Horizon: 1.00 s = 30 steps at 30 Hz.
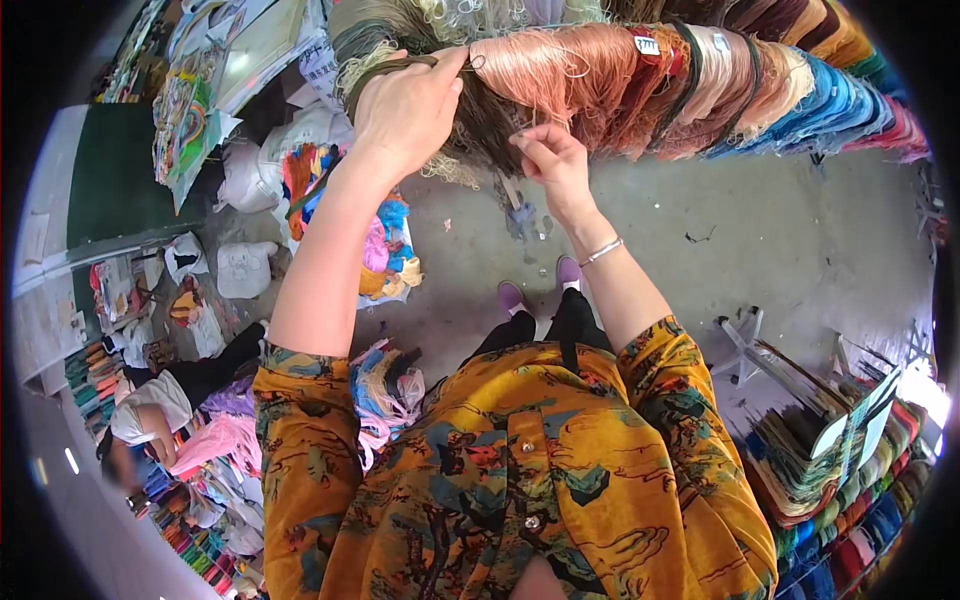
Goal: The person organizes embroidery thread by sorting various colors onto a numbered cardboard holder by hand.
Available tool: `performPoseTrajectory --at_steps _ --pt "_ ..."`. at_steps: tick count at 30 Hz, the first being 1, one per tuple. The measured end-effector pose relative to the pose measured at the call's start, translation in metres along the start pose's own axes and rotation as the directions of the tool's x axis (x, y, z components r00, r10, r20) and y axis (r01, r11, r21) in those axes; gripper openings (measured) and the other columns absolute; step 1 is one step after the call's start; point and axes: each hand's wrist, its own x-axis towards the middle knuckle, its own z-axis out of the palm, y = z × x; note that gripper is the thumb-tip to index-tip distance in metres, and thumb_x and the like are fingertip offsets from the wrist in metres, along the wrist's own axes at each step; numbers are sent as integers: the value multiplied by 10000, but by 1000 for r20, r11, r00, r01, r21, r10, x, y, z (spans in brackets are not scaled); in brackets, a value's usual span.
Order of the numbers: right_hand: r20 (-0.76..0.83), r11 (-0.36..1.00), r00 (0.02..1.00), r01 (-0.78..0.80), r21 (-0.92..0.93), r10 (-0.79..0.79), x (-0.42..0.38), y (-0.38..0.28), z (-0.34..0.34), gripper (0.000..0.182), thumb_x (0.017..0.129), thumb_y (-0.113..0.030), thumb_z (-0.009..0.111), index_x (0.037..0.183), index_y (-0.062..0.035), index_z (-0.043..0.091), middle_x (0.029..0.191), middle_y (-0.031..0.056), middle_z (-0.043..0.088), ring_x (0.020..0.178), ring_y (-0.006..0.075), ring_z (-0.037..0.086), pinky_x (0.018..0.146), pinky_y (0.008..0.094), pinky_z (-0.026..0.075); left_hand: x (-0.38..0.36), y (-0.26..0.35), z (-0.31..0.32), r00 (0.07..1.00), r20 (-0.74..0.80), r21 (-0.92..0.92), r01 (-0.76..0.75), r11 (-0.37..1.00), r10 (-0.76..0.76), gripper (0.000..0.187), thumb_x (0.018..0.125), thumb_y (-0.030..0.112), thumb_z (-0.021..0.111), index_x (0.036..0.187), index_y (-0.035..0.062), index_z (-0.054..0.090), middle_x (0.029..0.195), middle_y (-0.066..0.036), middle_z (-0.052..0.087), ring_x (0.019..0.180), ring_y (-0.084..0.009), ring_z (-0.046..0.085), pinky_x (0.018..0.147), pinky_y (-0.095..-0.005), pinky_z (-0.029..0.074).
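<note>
A long row of hanging thread skeins runs across the top of the head view. My left hand is closed over the top of a dark brown skein, its fingertips partly hidden among the strands. Lower down, at that skein's right edge, my right hand pinches with thumb and forefinger at fine strands of thread. Right beside it hangs a salmon-pink skein, which has loose strands. An olive-grey skein lies behind my left hand.
Rust-red, pale, blue and pink skeins continue to the right. Bundles of coloured thread lie on the left. A wheeled stand and a rack of skeins are at lower right. Another person bends over pink thread at far left.
</note>
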Motion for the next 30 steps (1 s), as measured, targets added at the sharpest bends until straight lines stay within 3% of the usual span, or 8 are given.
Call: performPoseTrajectory --at_steps 4,11,14,17,20,22,24,30 --pt "78 991 995 -77 110 69 -12 -9 -8 40 905 -62 596 918 -34 571 841 111 693 510 73 500 456 205 368 0 2 -1 1000 -1 -16 5 1000 -5 301 933 200 492 1203 70 524 823 -167 666 800 -351 650 704 -475 501" --pt "130 987 989 -89 131 71 -15 -10 -8 64 940 -108 549 966 -52 533 852 119 688 508 81 510 453 202 372 -1 1 2 1000 -3 -6 26 1000 -26 311 952 213 468 1239 108 527 830 -168 652 799 -361 638 723 -478 496" --pt "99 986 992 -88 141 75 -11 -6 -4 81 922 -83 569 986 -46 535 800 72 660 526 70 497 466 200 364 0 2 1 1000 3 2 27 1000 -27 317 955 215 464 1247 109 527 831 -169 652 802 -359 638 726 -475 497" --pt "22 990 995 97 -98 -95 6 8 4 215 859 -26 649 1061 -23 578 673 -77 465 560 17 372 498 198 296 1 3 0 1000 8 31 21 999 -21 298 947 205 472 1211 76 524 831 -165 667 811 -348 649 722 -471 501" --pt "11 961 988 152 -233 -154 18 8 13 239 847 -30 686 1077 -22 621 658 -107 458 562 -15 377 474 184 256 1 2 2 1000 1 37 22 999 -22 295 946 206 474 1206 76 528 830 -162 668 810 -344 650 722 -470 502" --pt "-18 965 990 130 -228 -138 33 19 15 264 828 -27 713 1082 -7 646 663 -103 497 573 -14 387 481 184 275 0 3 2 1000 -4 41 23 999 -22 294 945 207 475 1203 77 531 829 -161 669 809 -343 651 722 -469 503" --pt "-54 992 992 115 -52 -117 42 27 19 262 825 -16 716 1079 1 654 702 -83 570 575 -13 408 494 173 295 0 4 1 999 1 34 37 999 -37 289 944 207 477 1195 79 536 831 -160 670 815 -338 653 726 -466 504" --pt "-74 990 994 72 -125 -81 32 16 22 156 846 -59 707 997 -26 690 751 -58 616 517 -3 400 453 173 282 0 0 6 998 -4 15 59 998 -59 325 956 231 464 1253 134 553 869 -162 659 796 -352 641 728 -469 506"
